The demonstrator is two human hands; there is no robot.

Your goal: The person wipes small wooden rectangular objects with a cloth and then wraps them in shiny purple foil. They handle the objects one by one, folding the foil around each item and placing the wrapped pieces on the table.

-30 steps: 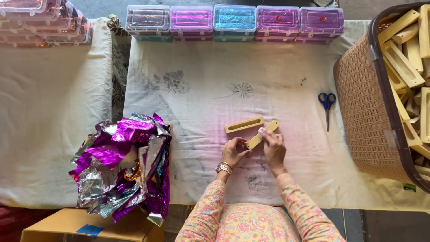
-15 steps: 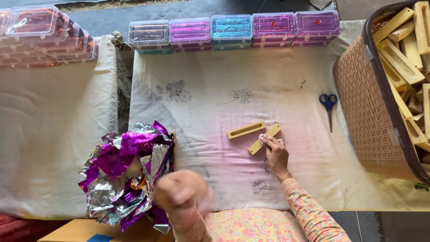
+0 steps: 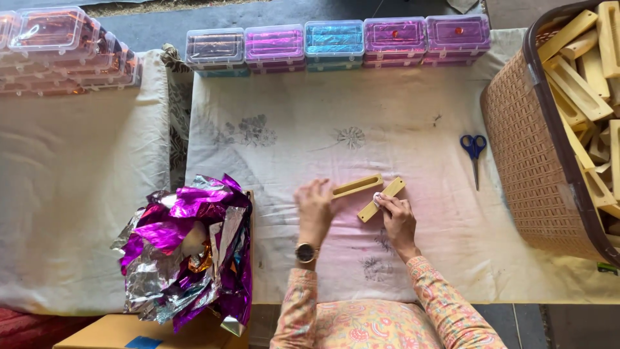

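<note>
Pale cloths cover the work surface, a plain cloth on the left and a cloth with faint flower prints in the middle. On the far left stands a stack of clear plastic boxes. Nearer the person lies a crumpled heap of purple and silver foil, with a cardboard box below it. Along the far edge of the printed cloth runs a row of small coloured boxes. The left hand, a wristwatch on its wrist, rests with its fingers curled on the left end of a slotted wooden block that lies flat on the cloth. Just beside it lies a second, plain wooden strip, set at a slant; the right hand pinches something small and pale against it, too small to tell. Further right lie blue scissors, well apart. At the right edge stands a brown woven basket full of wooden pieces.
</note>
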